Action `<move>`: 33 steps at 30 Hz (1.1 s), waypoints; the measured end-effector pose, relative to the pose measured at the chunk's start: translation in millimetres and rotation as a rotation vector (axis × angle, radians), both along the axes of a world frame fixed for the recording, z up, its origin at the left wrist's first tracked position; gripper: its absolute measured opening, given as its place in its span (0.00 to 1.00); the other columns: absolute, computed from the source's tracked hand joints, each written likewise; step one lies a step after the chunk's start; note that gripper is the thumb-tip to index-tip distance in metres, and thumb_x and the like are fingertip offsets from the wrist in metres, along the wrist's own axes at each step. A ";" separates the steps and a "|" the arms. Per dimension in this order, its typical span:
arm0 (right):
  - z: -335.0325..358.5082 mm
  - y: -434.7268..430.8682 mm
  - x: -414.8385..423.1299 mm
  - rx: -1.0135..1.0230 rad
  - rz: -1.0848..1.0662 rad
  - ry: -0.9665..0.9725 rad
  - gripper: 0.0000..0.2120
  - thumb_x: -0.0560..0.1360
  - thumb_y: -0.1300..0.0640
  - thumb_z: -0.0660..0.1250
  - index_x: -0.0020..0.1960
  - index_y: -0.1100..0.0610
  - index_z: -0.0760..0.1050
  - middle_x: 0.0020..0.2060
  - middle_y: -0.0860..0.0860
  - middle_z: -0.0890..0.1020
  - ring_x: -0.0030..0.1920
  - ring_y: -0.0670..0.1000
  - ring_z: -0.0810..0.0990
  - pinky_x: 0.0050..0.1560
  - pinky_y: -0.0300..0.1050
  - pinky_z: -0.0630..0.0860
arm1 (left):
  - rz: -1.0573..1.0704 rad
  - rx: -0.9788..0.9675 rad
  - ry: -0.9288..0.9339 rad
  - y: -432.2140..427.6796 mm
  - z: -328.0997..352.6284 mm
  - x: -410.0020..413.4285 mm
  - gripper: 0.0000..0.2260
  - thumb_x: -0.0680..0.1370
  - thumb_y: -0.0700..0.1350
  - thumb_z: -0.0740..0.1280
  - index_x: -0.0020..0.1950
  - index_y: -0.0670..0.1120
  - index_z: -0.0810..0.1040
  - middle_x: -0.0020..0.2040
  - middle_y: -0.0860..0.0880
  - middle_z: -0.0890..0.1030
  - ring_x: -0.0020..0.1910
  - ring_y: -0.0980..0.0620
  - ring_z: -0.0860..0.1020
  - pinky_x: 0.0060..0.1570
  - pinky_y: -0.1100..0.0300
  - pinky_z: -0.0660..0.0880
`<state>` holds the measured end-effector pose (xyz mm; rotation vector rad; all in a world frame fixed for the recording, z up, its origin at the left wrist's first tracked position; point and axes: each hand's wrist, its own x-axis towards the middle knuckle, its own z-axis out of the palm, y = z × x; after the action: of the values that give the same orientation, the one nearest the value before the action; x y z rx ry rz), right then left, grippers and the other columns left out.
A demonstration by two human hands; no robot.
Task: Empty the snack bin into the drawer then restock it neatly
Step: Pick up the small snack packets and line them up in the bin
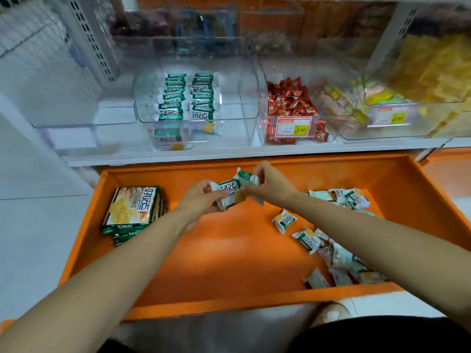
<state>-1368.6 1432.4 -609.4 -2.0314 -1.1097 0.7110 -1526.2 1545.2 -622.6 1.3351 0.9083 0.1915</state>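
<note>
1. Orange drawer (216, 301) stands pulled out across the lower half of the frame, its front wall nearest.
2. Loose packets (339, 258), white and green, lie jumbled along the drawer's right side, from the lower right up to right of centre.
3. At the drawer's left, a stack (132, 208) of flat, green-edged packs lies on the drawer floor near the left wall.
4. Two bare forearms reach in from the bottom corners, and the hands meet at centre frame over the far part of the drawer.
5. The left hand (201, 200) curls its fingers round a white-and-green packet (229, 193).
6. Just beside it, the right hand (270, 186) pinches a second packet (246, 177) between thumb and fingers; the two packets touch.
7. Beyond the drawer, a white shelf (178, 155) runs across the frame.
8. On it, above centre, sits the clear bin (145, 103). It holds two rows (173, 98) of green packets on edge, side by side, and a few blurred ones at its front.
9. To the right, red sweets (290, 98) fill the next bin, which has a price tag (294, 126) on its front.
10. At the upper right, yellow snacks (433, 67) show only as a blur.
</note>
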 end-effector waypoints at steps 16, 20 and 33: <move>53.5 -15.7 -25.4 0.121 0.137 0.251 0.14 0.72 0.58 0.74 0.55 0.61 0.77 0.46 0.50 0.81 0.44 0.48 0.76 0.47 0.43 0.74 | -0.003 0.014 -0.151 -14.5 58.6 -44.6 0.07 0.80 0.36 0.62 0.49 0.39 0.79 0.41 0.46 0.83 0.34 0.57 0.80 0.36 0.64 0.80; 68.5 -22.2 -16.3 0.121 0.152 0.286 0.12 0.73 0.63 0.72 0.54 0.59 0.74 0.51 0.61 0.81 0.45 0.52 0.81 0.47 0.48 0.79 | 0.025 0.038 -0.128 -12.0 66.8 -50.9 0.05 0.79 0.37 0.64 0.44 0.40 0.76 0.41 0.43 0.80 0.35 0.55 0.79 0.46 0.57 0.81; 102.8 -9.0 -43.7 0.149 0.330 0.076 0.25 0.67 0.65 0.77 0.58 0.57 0.70 0.42 0.50 0.73 0.38 0.46 0.72 0.42 0.40 0.75 | -0.289 0.209 -0.120 -33.3 89.2 -52.5 0.17 0.74 0.51 0.72 0.59 0.45 0.79 0.53 0.47 0.84 0.55 0.50 0.81 0.59 0.56 0.74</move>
<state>-1412.2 1423.4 -506.5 -1.7014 -1.4270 0.8338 -1578.8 1511.9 -533.4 1.6147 0.5981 0.1433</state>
